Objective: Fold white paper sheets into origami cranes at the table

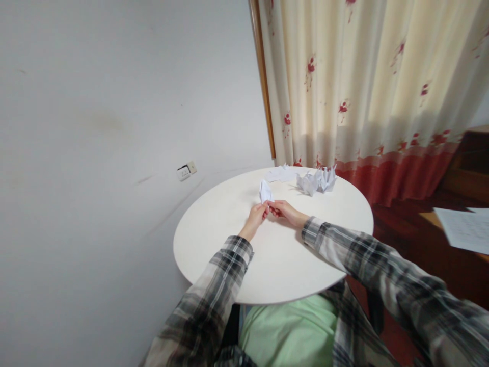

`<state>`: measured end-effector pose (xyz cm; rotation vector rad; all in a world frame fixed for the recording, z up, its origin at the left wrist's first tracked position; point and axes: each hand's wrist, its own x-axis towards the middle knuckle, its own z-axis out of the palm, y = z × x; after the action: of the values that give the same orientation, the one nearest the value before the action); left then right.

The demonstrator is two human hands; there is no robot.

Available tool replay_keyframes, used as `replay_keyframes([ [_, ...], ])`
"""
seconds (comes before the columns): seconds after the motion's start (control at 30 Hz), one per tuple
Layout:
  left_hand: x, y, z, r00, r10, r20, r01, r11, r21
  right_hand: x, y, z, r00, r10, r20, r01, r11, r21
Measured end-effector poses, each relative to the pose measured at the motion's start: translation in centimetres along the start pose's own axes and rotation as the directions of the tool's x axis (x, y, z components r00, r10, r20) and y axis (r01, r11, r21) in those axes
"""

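In the head view, the person is leaning over a round white surface (214,232), with both hands working near its middle. The left hand (258,215) is pinching the lower end of a small folded paper (265,190), thumb and fingers drawn together. The right hand (286,211) is meeting it there, its fingertips closing on the same end, nearly touching the left ones. The folded paper is standing upright above the fingers, a narrow pointed piece.

Farther back on the right, a cluster of folded paper shapes (325,180) is resting with points and flaps spreading outward; these are looking finished. Just left of them, some flat white paper (280,175) is lying near the far edge; whether it is waiting to be folded, I cannot tell. The held piece is appearing only partly done: its main folds seem to be in place, while no spread flaps are showing.
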<state>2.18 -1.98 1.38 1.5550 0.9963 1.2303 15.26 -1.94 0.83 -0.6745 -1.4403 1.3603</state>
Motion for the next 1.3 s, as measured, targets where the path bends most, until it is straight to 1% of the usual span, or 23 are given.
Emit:
replay_keyframes([
  [0.27,0.16,-0.36,-0.12,0.998,-0.016,0.063,0.016,1.0,-0.012,0.05,-0.24,-0.21,0.998,-0.05,-0.044,0.047,0.996,-0.069],
  [0.43,0.12,-0.58,-0.09,0.994,-0.054,0.096,0.056,0.998,-0.014,0.16,-0.25,-0.45,0.995,-0.067,-0.068,0.057,0.988,-0.141],
  [0.5,0.12,-0.63,-0.08,0.994,-0.064,0.092,0.065,0.998,-0.005,0.21,-0.21,-0.54,0.994,-0.076,-0.074,0.064,0.986,-0.153],
  [0.73,0.26,-0.32,-0.09,0.999,-0.034,0.031,0.033,0.999,0.032,0.3,0.11,-0.31,0.994,-0.075,-0.075,0.063,0.986,-0.156],
  [0.9,0.24,-0.47,-0.27,0.998,-0.056,0.021,0.055,0.998,0.016,0.05,-0.08,-0.1,0.997,-0.065,-0.043,0.057,0.987,-0.153],
  [1.03,0.21,-0.76,-0.31,0.992,-0.104,0.066,0.106,0.994,-0.02,-0.02,-0.19,-0.21,0.996,-0.079,-0.05,0.068,0.98,-0.186],
  [1.13,0.21,-0.71,-0.21,0.985,-0.131,0.114,0.137,0.99,-0.044,0.09,-0.13,-0.34,0.995,-0.079,-0.054,0.068,0.981,-0.18],
  [1.3,0.16,-0.6,-0.13,0.978,-0.14,0.157,0.15,0.987,-0.053,0.27,0.06,-0.45,0.999,-0.001,-0.049,-0.004,0.995,-0.104],
])
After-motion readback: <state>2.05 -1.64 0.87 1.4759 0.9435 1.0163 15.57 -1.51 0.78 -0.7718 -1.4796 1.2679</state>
